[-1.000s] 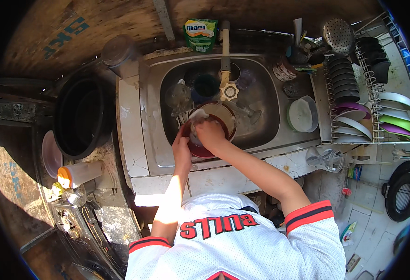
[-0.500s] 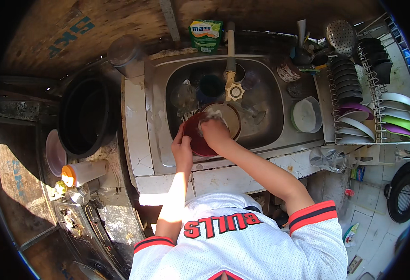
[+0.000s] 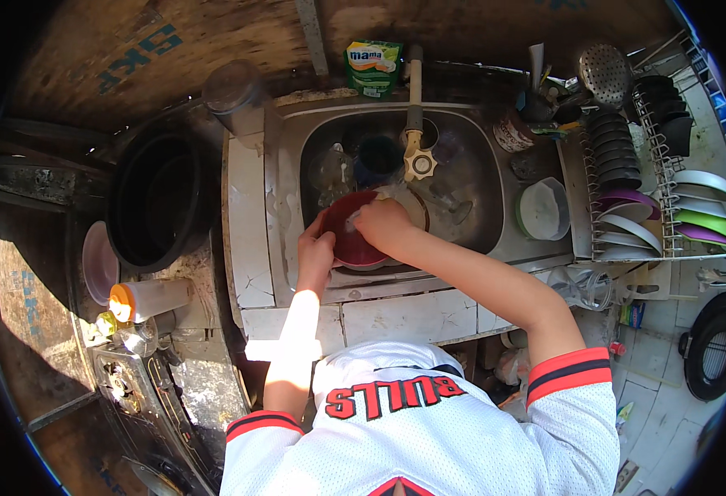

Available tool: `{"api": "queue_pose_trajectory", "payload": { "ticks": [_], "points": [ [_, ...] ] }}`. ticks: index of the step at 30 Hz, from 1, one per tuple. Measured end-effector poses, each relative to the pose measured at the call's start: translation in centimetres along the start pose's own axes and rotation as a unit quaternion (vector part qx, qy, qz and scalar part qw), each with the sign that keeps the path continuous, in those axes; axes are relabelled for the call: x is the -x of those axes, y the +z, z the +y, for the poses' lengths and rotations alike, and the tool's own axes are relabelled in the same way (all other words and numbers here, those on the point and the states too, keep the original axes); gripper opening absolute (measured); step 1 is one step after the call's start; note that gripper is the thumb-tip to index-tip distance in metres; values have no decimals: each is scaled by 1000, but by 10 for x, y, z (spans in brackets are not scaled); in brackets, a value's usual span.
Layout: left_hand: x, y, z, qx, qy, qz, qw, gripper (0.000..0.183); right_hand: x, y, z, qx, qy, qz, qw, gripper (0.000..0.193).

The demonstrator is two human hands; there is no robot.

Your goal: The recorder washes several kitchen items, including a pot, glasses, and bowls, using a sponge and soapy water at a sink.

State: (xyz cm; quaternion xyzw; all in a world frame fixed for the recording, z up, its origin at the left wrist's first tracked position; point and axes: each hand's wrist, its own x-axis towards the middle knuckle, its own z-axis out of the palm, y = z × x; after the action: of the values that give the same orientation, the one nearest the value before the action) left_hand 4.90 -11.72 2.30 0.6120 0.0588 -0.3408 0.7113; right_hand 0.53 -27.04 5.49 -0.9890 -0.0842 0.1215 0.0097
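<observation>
My left hand [image 3: 316, 252] grips the left rim of a dark red bowl [image 3: 351, 245], tilted over the near side of the metal sink [image 3: 483, 223]. My right hand [image 3: 383, 225] is closed against the inside of the bowl; whitish suds show by its fingers, and whatever it holds is hidden. Behind that hand, partly covered, sits a pale dish with a brown rim [image 3: 420, 217]. A stemmed glass [image 3: 459, 212] lies to its right. Clear glassware [image 3: 335, 175] and a dark blue cup [image 3: 378, 157] are farther back in the sink.
The beige tap [image 3: 419, 164] hangs over the sink. A pale green tub [image 3: 543, 208] stands right of the basin, beside a dish rack [image 3: 668, 236] with bowls and plates. A large black basin [image 3: 152, 202] is at left, and a green pouch [image 3: 373, 70] stands behind.
My right hand has shifted slightly within the bowl, its elbow swinging outward to the right. The left hand keeps its hold on the rim. The whole view has shifted a little.
</observation>
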Motion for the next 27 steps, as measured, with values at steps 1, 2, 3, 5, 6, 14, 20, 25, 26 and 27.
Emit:
{"api": "queue_pose_trajectory", "payload": {
  "ticks": [1,2,3,5,6,14,20,25,26,27],
  "points": [
    [-1,0,1,-52,23,22,998,54,3,-5,1,-46,26,-48,997,15],
    [-1,-1,1,-103,47,44,993,53,4,-9,2,-91,51,-96,990,17],
    [-3,-3,0,-102,48,45,993,53,3,-13,2,-90,50,-95,990,17],
    [-9,-10,-6,-145,158,67,974,51,1,-18,2,-165,-65,-265,948,23],
    [-9,-9,-7,-144,157,67,975,51,5,-16,4,-234,-99,-180,950,28],
    [7,4,12,-110,89,40,989,49,-8,7,-10,-106,82,54,990,16],
    [5,-13,6,-59,134,59,987,49,-2,-17,-25,-169,11,-158,973,18],
    [8,-4,3,-90,100,58,989,49,-20,15,-17,-182,37,8,983,19],
    [8,-5,2,-93,88,64,990,49,-21,19,-12,-139,76,31,987,18],
    [7,-7,4,-93,88,66,990,49,-19,15,-14,-140,74,30,987,18]
  ]
}}
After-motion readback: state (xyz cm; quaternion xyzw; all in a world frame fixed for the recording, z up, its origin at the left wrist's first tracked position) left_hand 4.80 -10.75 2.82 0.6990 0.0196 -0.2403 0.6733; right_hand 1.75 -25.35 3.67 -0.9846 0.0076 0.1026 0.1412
